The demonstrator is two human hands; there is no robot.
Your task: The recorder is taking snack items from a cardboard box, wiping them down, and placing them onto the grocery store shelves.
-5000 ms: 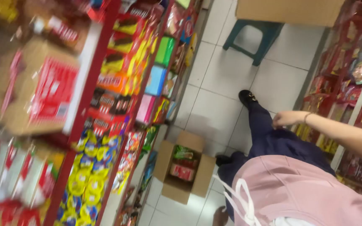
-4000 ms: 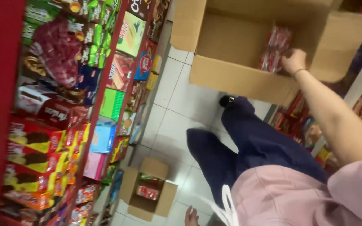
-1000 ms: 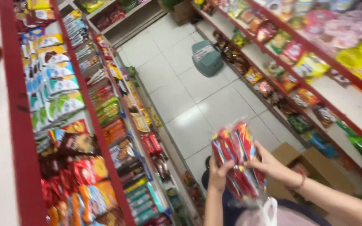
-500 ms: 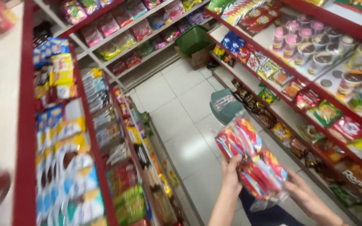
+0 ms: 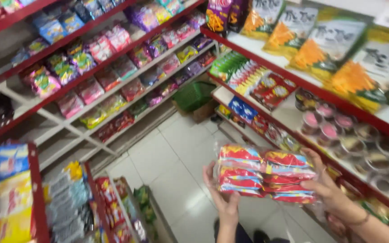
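Two hands grip a clear bundle of red snack packs [image 5: 266, 173] above the white floor tiles [image 5: 167, 157]: left hand [image 5: 221, 198] cupped beneath, right hand [image 5: 327, 182] clasping its far end. Beyond, seemingly a green basket [image 5: 194, 95] sits below the red shelves [image 5: 113, 67].

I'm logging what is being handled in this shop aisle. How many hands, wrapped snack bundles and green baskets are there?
hands: 2, the left hand and the right hand, both gripping the bundle
clear-wrapped bundle of red snack packs: 1
green basket on the floor: 1
Total: 4
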